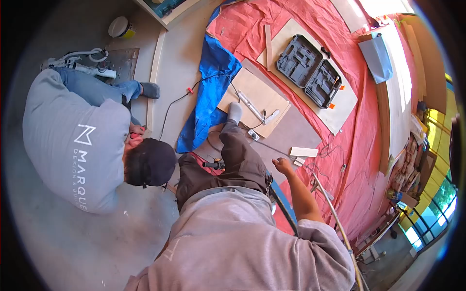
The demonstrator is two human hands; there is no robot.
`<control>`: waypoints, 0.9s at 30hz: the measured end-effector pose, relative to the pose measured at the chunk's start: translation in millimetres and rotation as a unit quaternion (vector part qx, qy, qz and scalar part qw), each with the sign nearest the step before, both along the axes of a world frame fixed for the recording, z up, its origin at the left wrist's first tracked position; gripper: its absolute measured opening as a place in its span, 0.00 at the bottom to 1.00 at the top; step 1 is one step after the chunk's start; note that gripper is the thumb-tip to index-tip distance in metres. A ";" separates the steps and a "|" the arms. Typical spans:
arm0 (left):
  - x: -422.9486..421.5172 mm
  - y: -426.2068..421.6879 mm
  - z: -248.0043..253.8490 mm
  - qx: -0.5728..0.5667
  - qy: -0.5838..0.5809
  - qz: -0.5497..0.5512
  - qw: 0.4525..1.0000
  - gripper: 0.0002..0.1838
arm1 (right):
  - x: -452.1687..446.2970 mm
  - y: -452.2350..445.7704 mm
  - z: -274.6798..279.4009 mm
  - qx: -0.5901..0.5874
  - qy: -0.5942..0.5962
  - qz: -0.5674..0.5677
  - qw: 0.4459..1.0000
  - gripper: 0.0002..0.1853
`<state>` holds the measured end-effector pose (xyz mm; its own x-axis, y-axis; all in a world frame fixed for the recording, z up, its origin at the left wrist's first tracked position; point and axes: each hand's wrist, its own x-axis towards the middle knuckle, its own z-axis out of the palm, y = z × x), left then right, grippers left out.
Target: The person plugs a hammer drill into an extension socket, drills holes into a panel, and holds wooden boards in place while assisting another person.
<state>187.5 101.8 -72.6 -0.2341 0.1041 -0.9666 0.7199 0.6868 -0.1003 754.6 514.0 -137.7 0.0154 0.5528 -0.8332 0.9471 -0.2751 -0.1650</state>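
My right hand (281,166) is held out to the right of my body with its fingers curled. Nothing shows clearly between them, and the palm side is hidden. Just beyond it, short pale wood pieces (304,152) lie on the floor. My left hand is out of sight behind my body. A dark tube-shaped tool (214,165) shows between my legs, partly covered. My socked foot (235,112) is on a plywood sheet (268,107), beside a long white strip (249,103). Near that foot sits a white power strip (253,135) with cords.
A co-worker (77,140) crouches close on the left. An open black tool case (309,71) lies on a board over red sheeting (354,145). Cords cross the floor and a blue tarp (208,97). A long pole (335,213) slants by my right arm. A bucket (121,27) stands far left.
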 end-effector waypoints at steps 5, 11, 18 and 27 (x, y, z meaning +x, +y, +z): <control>57.7 108.4 22.7 -0.022 -0.001 -0.011 1.000 0.23 | 97.9 32.6 13.8 -0.070 -0.017 -0.002 0.997 0.32; 99.7 215.1 35.7 -0.029 -0.010 0.002 1.000 0.24 | 160.3 39.5 13.9 -0.067 -0.022 -0.021 0.997 0.32; 138.1 248.2 51.5 -0.056 -0.046 0.051 0.996 0.24 | 31.4 223.3 32.5 0.139 0.149 -0.037 0.978 0.30; 188.4 362.6 38.3 -0.088 -0.117 0.163 0.976 0.26 | -26.5 401.8 111.1 0.149 0.257 -0.093 0.950 0.29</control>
<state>375.9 464.3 -34.2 0.0013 -0.1114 -0.9938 0.4833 0.8701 -0.0969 728.0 915.8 -26.7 -0.2301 0.7931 -0.5640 0.6595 -0.2991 -0.6896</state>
